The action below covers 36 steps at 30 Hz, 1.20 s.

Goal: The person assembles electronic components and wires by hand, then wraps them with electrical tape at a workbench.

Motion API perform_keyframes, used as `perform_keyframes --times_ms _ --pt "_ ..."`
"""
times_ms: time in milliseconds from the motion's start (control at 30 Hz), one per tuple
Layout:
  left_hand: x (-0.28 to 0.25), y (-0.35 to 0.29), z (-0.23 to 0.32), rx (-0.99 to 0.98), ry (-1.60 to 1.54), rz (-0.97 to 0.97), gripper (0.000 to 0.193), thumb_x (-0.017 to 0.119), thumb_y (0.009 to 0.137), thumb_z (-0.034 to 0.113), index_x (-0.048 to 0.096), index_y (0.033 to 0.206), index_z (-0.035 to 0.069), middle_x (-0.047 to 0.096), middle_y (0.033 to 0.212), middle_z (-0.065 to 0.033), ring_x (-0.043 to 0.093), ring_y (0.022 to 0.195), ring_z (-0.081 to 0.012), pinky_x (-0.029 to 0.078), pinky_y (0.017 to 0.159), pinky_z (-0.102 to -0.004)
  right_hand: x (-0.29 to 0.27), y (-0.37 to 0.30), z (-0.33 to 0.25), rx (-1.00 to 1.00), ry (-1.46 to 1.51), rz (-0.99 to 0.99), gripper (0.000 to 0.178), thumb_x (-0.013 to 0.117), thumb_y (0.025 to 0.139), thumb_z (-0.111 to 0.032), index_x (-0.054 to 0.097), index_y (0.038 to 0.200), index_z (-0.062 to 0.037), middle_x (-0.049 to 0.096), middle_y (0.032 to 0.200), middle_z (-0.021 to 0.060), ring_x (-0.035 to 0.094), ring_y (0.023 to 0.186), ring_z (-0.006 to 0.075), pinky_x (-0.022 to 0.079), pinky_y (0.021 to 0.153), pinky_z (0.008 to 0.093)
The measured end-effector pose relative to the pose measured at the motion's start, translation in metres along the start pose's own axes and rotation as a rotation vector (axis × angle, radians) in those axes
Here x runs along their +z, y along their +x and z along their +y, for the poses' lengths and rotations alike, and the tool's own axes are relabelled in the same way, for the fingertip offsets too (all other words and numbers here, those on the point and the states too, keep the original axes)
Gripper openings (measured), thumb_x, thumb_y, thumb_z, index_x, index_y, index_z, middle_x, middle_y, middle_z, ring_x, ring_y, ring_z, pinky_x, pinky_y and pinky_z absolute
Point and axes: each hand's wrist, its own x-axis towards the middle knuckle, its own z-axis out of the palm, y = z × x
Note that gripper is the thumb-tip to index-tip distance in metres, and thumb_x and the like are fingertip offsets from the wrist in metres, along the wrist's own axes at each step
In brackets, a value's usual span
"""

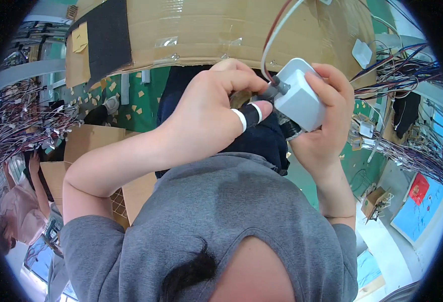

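Observation:
My right hand [332, 113] grips a white plastic housing [302, 100], boxy with rounded corners, in front of my body. From the housing's side facing my left hand comes a dark grey cable fitting [274, 90]. A red-brown and white wire pair [266, 55] runs up from the fitting. My left hand [216, 93] pinches that fitting between thumb and fingers; black and white tape wraps its thumb. Dark tape also shows on a finger of my right hand, below the housing. The housing's underside is hidden by my palm.
A cardboard-covered table [196, 35] with a black sheet [108, 43] lies ahead. Another white plastic part [362, 53] rests at its right. Wire bundles hang left [25, 121] and right [408, 151]. A cardboard box [93, 143] stands at my left; a co-worker [25, 201] is beyond.

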Motion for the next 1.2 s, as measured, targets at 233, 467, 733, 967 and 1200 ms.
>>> perform_keyframes --times_ms 233,467,733,967,1200 --pt "0.003 -0.001 -0.004 0.197 0.163 0.029 0.02 0.063 0.078 0.004 0.058 0.097 -0.003 0.049 0.097 -0.0055 0.05 0.087 -0.0125 0.04 0.077 -0.0221 0.003 -0.01 0.01 -0.063 -0.194 -0.054 0.062 0.071 0.057 0.001 0.049 0.114 -0.0075 0.046 0.116 0.015 0.047 0.102 0.0293 0.041 0.084 0.0358" --pt "-0.012 0.007 0.016 -0.296 -0.504 -0.284 0.047 0.049 0.09 0.042 0.057 0.098 -0.003 0.057 0.081 -0.009 0.061 0.07 -0.0187 0.047 0.065 -0.0261 0.011 -0.009 0.011 -0.106 -0.168 -0.009 0.061 0.065 0.052 0.004 0.05 0.11 -0.0044 0.05 0.111 0.0155 0.05 0.096 0.0314 0.041 0.08 0.0379" --pt "-0.042 -0.004 0.003 -0.106 -0.219 -0.129 0.031 0.061 0.083 0.021 0.056 0.105 0.001 0.057 0.077 -0.0048 0.056 0.066 -0.0113 0.043 0.061 -0.0211 -0.001 -0.004 -0.007 1.086 1.211 -0.428 0.045 0.069 0.073 -0.02 0.052 0.109 -0.0001 0.06 0.098 0.0057 0.058 0.09 0.0103 0.046 0.08 0.0246" --pt "-0.027 0.015 -0.011 0.721 0.194 -0.174 0.032 0.068 0.075 0.019 0.062 0.103 0.006 0.04 0.125 -0.0169 0.046 0.109 -0.024 0.038 0.089 -0.0345 -0.002 -0.011 -0.005 1.093 1.62 -0.553 0.055 0.064 0.074 -0.027 0.05 0.115 0.0075 0.06 0.107 0.0142 0.061 0.096 0.0195 0.048 0.086 0.0291" --pt "-0.039 0.029 0.005 0.787 0.296 -0.504 0.023 0.064 0.081 0.025 0.064 0.09 0.003 0.042 0.122 -0.0221 0.046 0.11 -0.0299 0.038 0.087 -0.0372 0.0 -0.017 -0.004 1.128 1.75 -0.685 0.053 0.066 0.073 -0.029 0.053 0.111 0.0061 0.06 0.106 0.014 0.062 0.093 0.0186 0.049 0.084 0.0276"
